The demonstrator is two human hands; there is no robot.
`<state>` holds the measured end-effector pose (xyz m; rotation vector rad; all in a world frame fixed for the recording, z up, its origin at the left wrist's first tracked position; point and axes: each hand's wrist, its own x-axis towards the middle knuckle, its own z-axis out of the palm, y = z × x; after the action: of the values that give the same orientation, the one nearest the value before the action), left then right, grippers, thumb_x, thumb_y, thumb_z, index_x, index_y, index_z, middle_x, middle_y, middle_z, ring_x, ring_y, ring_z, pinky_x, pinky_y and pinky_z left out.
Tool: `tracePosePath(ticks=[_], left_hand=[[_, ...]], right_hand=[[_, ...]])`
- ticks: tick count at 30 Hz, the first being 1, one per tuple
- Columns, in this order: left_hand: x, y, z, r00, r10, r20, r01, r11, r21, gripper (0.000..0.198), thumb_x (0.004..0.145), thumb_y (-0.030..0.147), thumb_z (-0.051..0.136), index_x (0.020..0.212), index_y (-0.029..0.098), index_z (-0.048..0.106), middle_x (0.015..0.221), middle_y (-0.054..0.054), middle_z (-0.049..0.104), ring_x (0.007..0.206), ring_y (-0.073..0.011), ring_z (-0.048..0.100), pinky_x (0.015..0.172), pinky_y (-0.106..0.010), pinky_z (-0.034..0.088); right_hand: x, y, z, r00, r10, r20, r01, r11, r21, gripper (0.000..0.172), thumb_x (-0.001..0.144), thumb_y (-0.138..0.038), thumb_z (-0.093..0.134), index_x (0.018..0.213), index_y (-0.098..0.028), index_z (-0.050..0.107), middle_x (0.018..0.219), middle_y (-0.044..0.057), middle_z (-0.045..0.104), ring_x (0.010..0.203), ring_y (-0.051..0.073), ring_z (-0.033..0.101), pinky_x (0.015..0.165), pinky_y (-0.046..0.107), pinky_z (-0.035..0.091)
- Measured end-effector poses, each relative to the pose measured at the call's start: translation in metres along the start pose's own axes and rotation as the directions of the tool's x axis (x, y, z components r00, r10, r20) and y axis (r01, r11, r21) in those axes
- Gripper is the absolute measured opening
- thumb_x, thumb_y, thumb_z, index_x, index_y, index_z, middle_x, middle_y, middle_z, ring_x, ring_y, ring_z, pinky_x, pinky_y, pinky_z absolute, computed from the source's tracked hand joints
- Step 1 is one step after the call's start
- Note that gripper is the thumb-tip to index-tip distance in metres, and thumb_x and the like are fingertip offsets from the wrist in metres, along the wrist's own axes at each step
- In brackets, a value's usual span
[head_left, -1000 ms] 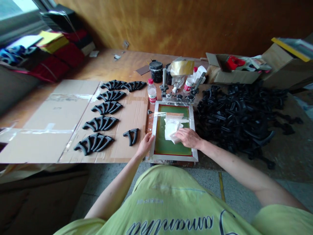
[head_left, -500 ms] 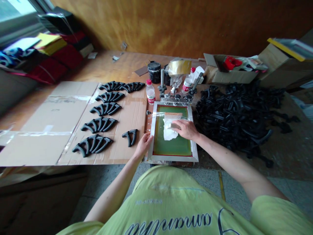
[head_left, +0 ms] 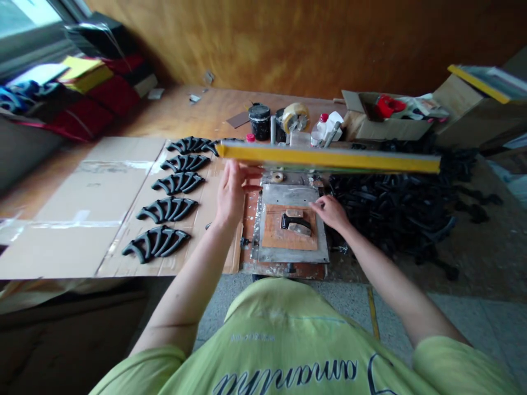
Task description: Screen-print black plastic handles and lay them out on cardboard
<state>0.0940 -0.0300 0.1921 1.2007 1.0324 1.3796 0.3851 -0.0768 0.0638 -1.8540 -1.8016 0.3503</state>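
A screen printing frame is tilted up, its yellow near edge toward me. My left hand is at its left end, thumb side against the edge and fingers reaching underneath. Below lies a grey metal base plate with a wooden board on it. A black curved handle-like part rests on a small block in the board's middle. My right hand hovers by the plate's right edge, fingers bent loosely and slightly apart, nothing visible in them. The squeegee is hidden from view.
Rows of black curved parts lie on cardboard at the left. A big heap of black parts covers the right side. Behind stand a black tub, a tape roll and an open carton.
The screen frame has swung up from flat, uncovering the base plate and black part. My left hand rose with it. My right hand no longer holds the squeegee and has moved slightly right.
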Motion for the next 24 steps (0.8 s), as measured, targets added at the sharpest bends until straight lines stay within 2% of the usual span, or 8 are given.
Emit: tracePosePath(ticks=[3,7,9,11,14,17,20,24], left_hand=[[0.009,0.004,0.006,1.0,0.028,-0.009,-0.028,0.999,0.027,0.051,0.096,0.062,0.031,0.115,0.022,0.057,0.094,-0.006,0.068,0.089,-0.0166,0.068,0.064,-0.025,0.056],[-0.042,-0.025,0.004,0.983,-0.183,0.033,0.182,0.983,0.034,0.056,0.09,0.067,0.042,0.116,0.02,0.058,0.094,-0.009,0.071,0.087,-0.0199,0.069,0.06,-0.025,0.055],[-0.083,-0.048,0.004,0.833,-0.505,0.229,0.487,0.863,0.134,0.063,0.081,0.071,0.055,0.11,0.016,0.062,0.094,-0.014,0.073,0.089,-0.026,0.07,0.056,-0.028,0.055],[-0.118,-0.069,0.003,0.682,-0.67,0.293,0.662,0.736,0.14,0.064,0.077,0.072,0.058,0.108,0.016,0.062,0.102,-0.016,0.072,0.096,-0.0289,0.069,0.061,-0.032,0.057],[-0.139,-0.093,-0.006,0.663,-0.721,0.201,0.735,0.678,0.01,0.059,0.078,0.071,0.057,0.1,0.017,0.06,0.101,-0.014,0.072,0.094,-0.026,0.07,0.066,-0.032,0.058],[-0.124,-0.111,-0.042,0.718,-0.696,0.027,0.692,0.717,0.077,0.055,0.077,0.067,0.059,0.097,0.016,0.056,0.09,-0.01,0.072,0.08,-0.0222,0.071,0.057,-0.027,0.056],[-0.099,-0.124,-0.102,0.795,-0.582,-0.171,0.6,0.713,0.364,0.049,0.083,0.065,0.05,0.089,0.017,0.054,0.081,-0.008,0.07,0.07,-0.0202,0.07,0.051,-0.026,0.054],[-0.079,-0.138,-0.168,0.724,-0.564,-0.397,0.646,0.353,0.677,0.048,0.091,0.057,0.038,0.092,0.014,0.058,0.081,-0.011,0.071,0.063,-0.0198,0.071,0.051,-0.026,0.054]], right_hand=[[-0.025,-0.02,0.042,0.983,-0.111,0.148,0.142,0.966,-0.216,0.028,0.086,-0.046,0.066,0.078,-0.02,0.06,0.091,0.01,0.064,0.092,0.024,0.059,0.08,0.034,0.046],[-0.038,-0.048,0.055,0.984,0.013,0.177,0.04,0.955,-0.294,0.018,0.095,-0.035,0.056,0.089,-0.019,0.059,0.087,0.012,0.066,0.087,0.024,0.06,0.075,0.033,0.045],[-0.049,-0.069,0.054,0.99,0.07,0.125,-0.036,0.967,-0.254,0.021,0.099,-0.036,0.048,0.094,-0.018,0.058,0.087,0.013,0.066,0.087,0.025,0.06,0.075,0.034,0.045],[-0.063,-0.093,0.056,0.995,-0.018,0.097,0.037,0.981,-0.189,0.023,0.099,-0.037,0.045,0.094,-0.019,0.057,0.091,0.013,0.065,0.092,0.027,0.058,0.08,0.036,0.044],[-0.076,-0.111,0.057,0.929,-0.325,0.174,0.335,0.942,-0.024,0.018,0.098,-0.034,0.05,0.088,-0.022,0.058,0.091,0.008,0.064,0.095,0.024,0.057,0.086,0.036,0.044],[-0.058,-0.075,0.041,0.933,-0.324,0.158,0.326,0.945,0.02,0.016,0.097,-0.027,0.05,0.085,-0.022,0.06,0.093,0.007,0.064,0.093,0.021,0.057,0.085,0.034,0.045],[-0.021,0.001,0.018,0.996,0.047,0.082,-0.026,0.97,-0.241,0.012,0.091,-0.014,0.052,0.091,-0.018,0.064,0.101,0.013,0.065,0.096,0.023,0.058,0.085,0.035,0.044],[0.003,0.075,0.007,0.923,0.334,0.192,-0.208,0.852,-0.48,0.019,0.077,-0.006,0.064,0.093,-0.016,0.069,0.1,0.018,0.067,0.09,0.026,0.061,0.075,0.037,0.044]])
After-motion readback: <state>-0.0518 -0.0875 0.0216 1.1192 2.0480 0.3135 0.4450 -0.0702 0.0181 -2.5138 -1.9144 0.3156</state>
